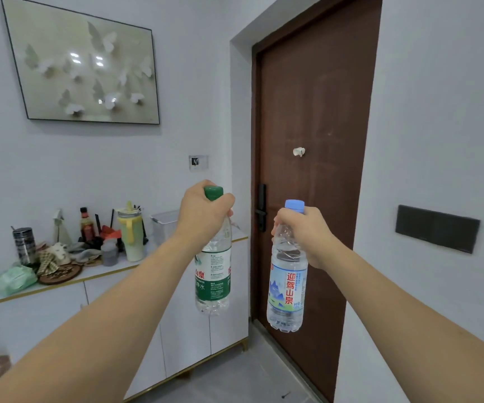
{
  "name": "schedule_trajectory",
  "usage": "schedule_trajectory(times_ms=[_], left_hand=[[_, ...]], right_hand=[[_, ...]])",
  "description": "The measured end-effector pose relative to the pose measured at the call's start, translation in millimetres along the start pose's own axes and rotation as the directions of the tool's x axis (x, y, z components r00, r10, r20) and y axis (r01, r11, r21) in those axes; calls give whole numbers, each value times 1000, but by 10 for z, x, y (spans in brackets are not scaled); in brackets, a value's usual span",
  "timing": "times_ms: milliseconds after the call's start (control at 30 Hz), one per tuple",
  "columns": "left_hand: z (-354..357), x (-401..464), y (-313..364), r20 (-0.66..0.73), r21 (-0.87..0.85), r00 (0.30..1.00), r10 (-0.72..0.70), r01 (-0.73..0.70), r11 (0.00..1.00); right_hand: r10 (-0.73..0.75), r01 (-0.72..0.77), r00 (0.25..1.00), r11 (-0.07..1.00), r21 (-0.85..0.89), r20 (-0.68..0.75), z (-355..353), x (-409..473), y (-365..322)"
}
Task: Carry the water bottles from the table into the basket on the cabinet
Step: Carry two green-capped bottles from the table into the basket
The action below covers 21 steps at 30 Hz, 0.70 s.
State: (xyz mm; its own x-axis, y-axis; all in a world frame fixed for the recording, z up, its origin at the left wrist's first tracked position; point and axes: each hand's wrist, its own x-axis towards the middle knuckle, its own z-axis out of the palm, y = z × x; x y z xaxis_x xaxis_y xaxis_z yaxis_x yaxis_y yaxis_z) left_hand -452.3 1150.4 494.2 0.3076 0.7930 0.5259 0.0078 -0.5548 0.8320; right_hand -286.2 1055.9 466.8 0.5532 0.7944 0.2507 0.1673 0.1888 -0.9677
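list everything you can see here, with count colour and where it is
green-cap bottle: 1, clear, green label, held up in left hand
blue-cap bottle: 1, clear, blue label, held up in right hand
basket: 1, clear, right end of cabinet top
cabinet: 1, white, gold trim, by left wall
jug: 1, yellow-green, on cabinet
door: 1, brown, ahead
picture: 1, pale, black frame, on wall
left hand: fingers round bottle neck
right hand: fingers round bottle neck

The blue-capped bottle (286, 286) on the right carries red characters 迎驾山泉 on its label. The green-capped bottle (214, 269) on the left shows 山泉 and 水; its smaller print is unreadable.
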Motion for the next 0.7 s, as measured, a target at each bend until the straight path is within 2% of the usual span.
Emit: schedule_trajectory(times_ms=[233, 467, 567, 700], left_hand=[[17, 869, -652, -101, -48, 994, -47, 42, 998], [75, 1936, -902, -128, -38, 992, -5, 0, 999], [83, 2357, -1130, -139, -37, 989, -47, 42, 998], [90, 2937, -1494, -109, -53, 983, -144, 139, 989]], right_hand=[[-16, 16, 1000, 1000, -4, 7, 310, 1021, 367], [-98, 97, 995, 994, 58, 24, 590, 2246, 413], [-119, 119, 991, 993, 10, 62, 778, 2718, 541], [-118, 118, 992, 993, 14, 39, 990, 3356, 753]])
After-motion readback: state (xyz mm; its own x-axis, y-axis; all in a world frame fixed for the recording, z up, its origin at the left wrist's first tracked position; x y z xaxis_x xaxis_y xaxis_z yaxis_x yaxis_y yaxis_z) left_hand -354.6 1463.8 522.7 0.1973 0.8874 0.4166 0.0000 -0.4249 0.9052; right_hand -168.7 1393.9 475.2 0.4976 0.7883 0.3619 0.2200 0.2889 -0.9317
